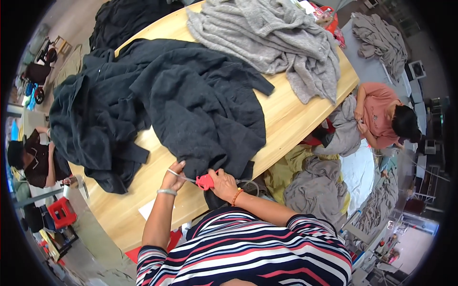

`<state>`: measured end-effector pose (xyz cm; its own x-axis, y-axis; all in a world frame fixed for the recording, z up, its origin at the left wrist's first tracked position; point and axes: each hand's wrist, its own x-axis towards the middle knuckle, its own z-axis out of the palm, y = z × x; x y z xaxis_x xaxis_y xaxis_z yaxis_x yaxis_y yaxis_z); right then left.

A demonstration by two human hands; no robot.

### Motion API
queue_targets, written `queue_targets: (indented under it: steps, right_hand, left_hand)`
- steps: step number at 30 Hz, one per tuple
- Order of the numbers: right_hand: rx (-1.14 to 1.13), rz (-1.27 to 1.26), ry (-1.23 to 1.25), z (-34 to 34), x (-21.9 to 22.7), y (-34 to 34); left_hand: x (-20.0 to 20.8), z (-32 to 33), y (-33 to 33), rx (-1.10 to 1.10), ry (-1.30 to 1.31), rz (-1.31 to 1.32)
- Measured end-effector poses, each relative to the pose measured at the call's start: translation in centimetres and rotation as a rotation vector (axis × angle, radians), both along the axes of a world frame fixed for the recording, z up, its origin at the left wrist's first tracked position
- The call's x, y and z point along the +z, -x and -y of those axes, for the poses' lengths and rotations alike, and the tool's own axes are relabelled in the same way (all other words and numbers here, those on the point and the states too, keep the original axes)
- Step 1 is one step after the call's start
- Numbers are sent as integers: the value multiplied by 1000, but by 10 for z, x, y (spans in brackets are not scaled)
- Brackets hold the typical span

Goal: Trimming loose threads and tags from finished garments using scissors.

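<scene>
A dark sweater (200, 105) lies crumpled over the wooden table, its near end by my hands. My left hand (172, 179) is closed, with thumb and fingers pinching the sweater's near edge. Wrapped in my right hand (224, 185) is a red air blow gun (205, 181), its thin pale nozzle pointing left toward my left fingers. What looks like a clear hose (252, 183) curves beside my right hand. Exactly where the nozzle tip meets the cloth, I cannot tell.
More dark garments (95, 124) spread over the left of the table (281, 126). Grey knitwear (272, 38) is heaped at its far side. A person in a pink shirt (381, 114) handles grey cloth at the right; another person (38, 157) is at the far left, near a red stool (62, 212).
</scene>
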<state>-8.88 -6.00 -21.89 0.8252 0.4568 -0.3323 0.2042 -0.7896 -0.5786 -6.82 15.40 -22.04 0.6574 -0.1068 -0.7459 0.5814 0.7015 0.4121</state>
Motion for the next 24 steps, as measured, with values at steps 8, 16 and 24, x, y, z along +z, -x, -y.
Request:
queue_targets:
  steps: [8, 16, 24]
  right_hand:
    - [268, -544, -732, 73, 125, -116]
    - [-506, 28, -149, 196, 75, -198]
    - [-523, 66, -116, 177, 55, -124]
  left_hand:
    - [136, -46, -50, 6, -356, 670]
    - [48, 31, -104, -476, -1972, 907]
    - [-15, 78, -76, -518, -1308, 601]
